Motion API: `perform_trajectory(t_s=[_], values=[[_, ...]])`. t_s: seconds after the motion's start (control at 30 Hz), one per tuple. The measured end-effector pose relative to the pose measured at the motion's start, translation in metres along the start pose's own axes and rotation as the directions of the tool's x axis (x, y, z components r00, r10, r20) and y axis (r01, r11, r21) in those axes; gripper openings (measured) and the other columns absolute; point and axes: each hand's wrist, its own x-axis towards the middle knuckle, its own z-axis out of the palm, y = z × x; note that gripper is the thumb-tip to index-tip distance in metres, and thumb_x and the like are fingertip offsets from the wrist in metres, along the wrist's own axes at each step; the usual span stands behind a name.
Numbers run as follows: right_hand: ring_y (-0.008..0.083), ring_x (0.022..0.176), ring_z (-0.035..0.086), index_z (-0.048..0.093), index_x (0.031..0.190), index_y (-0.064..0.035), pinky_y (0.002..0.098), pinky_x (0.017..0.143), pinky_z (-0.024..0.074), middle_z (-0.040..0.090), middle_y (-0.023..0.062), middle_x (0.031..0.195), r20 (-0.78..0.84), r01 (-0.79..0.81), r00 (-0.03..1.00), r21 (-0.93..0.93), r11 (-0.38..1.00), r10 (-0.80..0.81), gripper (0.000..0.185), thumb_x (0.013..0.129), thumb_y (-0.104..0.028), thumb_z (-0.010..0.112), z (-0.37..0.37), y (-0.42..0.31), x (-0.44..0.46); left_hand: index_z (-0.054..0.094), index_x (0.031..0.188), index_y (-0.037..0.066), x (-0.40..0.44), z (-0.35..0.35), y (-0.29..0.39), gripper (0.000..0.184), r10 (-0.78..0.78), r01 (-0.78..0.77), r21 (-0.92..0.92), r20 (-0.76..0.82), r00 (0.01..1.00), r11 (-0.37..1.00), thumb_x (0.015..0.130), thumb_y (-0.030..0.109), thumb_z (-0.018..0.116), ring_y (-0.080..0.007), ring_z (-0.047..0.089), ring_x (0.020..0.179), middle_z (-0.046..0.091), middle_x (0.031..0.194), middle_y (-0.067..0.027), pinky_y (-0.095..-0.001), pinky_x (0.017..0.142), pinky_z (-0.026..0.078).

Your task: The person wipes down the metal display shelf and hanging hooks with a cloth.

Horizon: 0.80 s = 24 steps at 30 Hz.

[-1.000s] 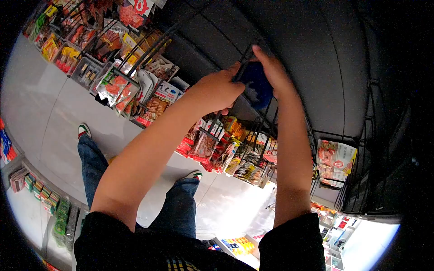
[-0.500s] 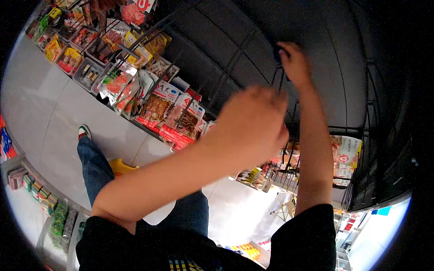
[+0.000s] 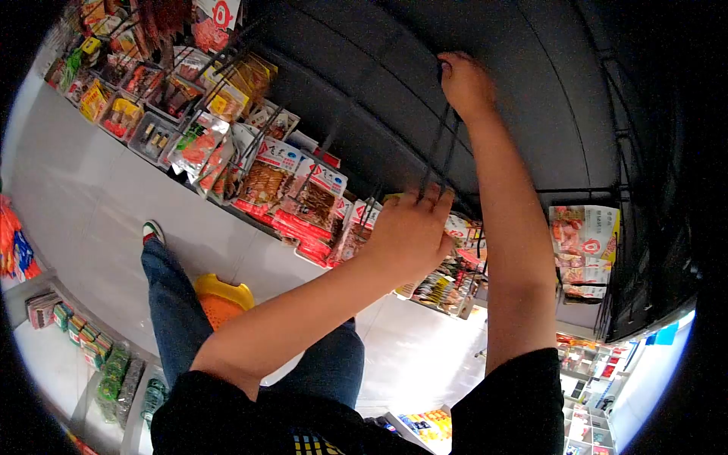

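Observation:
My right hand point(image 3: 468, 85) is closed around the rear end of a black wire display hook point(image 3: 440, 148), up against the dark back panel point(image 3: 523, 98). My left hand point(image 3: 412, 233) is at the hook's near end, its fingers bent over the prongs. The palm side of the left hand is hidden from me. Below and left of that hand, flat packets of meat snacks point(image 3: 312, 199) with red and white labels hang from other hooks. More packets point(image 3: 584, 239) hang to the right of my right forearm.
Black horizontal bars point(image 3: 356, 102) cross the panel. Trays of small packs point(image 3: 155, 136) line the shelf at upper left. An orange and yellow plastic stool or basket point(image 3: 224, 299) stands on the floor by my legs. A low shelf point(image 3: 45, 277) with goods is at lower left.
My right hand has shifted up and left along the panel with the hook. My left hand, blurred before, is now steadier and lower, at the hook's near end. The view has turned slightly.

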Motion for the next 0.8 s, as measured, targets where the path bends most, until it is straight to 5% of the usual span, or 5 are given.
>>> perform_trajectory(t_s=[0.3, 0.37, 0.47, 0.63, 0.8], values=[[0.0313, 0.103, 0.058, 0.063, 0.109, -0.0079, 0.0384, 0.087, 0.0463, 0.060, 0.0141, 0.114, 0.107, -0.145, 0.985, 0.106, 0.984, 0.134, 0.026, 0.087, -0.010, 0.050, -0.005, 0.077, -0.048, 0.042, 0.129, 0.000, -0.005, 0.002, 0.001, 0.053, 0.004, -0.004, -0.014, 0.004, 1.000, 1.000, 0.083, 0.024, 0.048, -0.0350, 0.051, 0.113, 0.051, 0.125, -0.0195, -0.0440, 0.094, 0.042], [0.0322, 0.104, 0.057, 0.062, 0.111, -0.0090, 0.0393, 0.089, 0.0454, 0.058, 0.0150, 0.117, 0.297, -0.308, 0.899, -0.090, 0.947, 0.321, 0.027, 0.087, -0.011, 0.050, -0.029, 0.086, -0.064, 0.042, 0.130, 0.001, -0.005, 0.006, -0.001, 0.051, 0.010, -0.008, 0.019, -0.081, 0.997, 1.000, 0.085, 0.025, 0.047, -0.0336, 0.050, 0.115, 0.050, 0.128, -0.0179, -0.0430, 0.096, 0.040], [0.0332, 0.104, 0.057, 0.062, 0.113, -0.0103, 0.0402, 0.091, 0.0443, 0.058, 0.0160, 0.117, 0.295, -0.312, 0.885, -0.201, 0.929, 0.361, 0.029, 0.087, -0.014, 0.049, -0.034, 0.090, -0.069, 0.041, 0.130, 0.001, -0.003, 0.005, 0.000, 0.052, 0.024, -0.023, 0.025, -0.052, 0.998, 0.999, 0.084, 0.024, 0.047, -0.0329, 0.049, 0.116, 0.050, 0.128, -0.0173, -0.0429, 0.096, 0.041], [0.0323, 0.105, 0.056, 0.060, 0.117, -0.0128, 0.0392, 0.092, 0.0441, 0.060, 0.0145, 0.114, 0.144, -0.307, 0.944, 0.053, 0.950, 0.297, 0.032, 0.088, -0.016, 0.047, -0.015, 0.044, -0.039, 0.041, 0.130, 0.000, -0.001, 0.005, 0.002, 0.052, 0.049, -0.045, 0.074, -0.054, 0.997, 0.996, 0.083, 0.020, 0.047, -0.0344, 0.050, 0.114, 0.051, 0.125, -0.0195, -0.0429, 0.095, 0.041], [0.0321, 0.104, 0.057, 0.061, 0.115, -0.0134, 0.0396, 0.091, 0.0456, 0.060, 0.0129, 0.114, 0.090, -0.197, 0.976, -0.009, 0.980, 0.197, 0.031, 0.087, -0.016, 0.048, -0.007, 0.046, -0.039, 0.042, 0.128, -0.003, -0.002, 0.005, -0.004, 0.051, 0.083, -0.082, 0.025, -0.044, 0.996, 0.996, 0.081, 0.016, 0.046, -0.0364, 0.049, 0.115, 0.051, 0.124, -0.0227, -0.0415, 0.097, 0.040]])
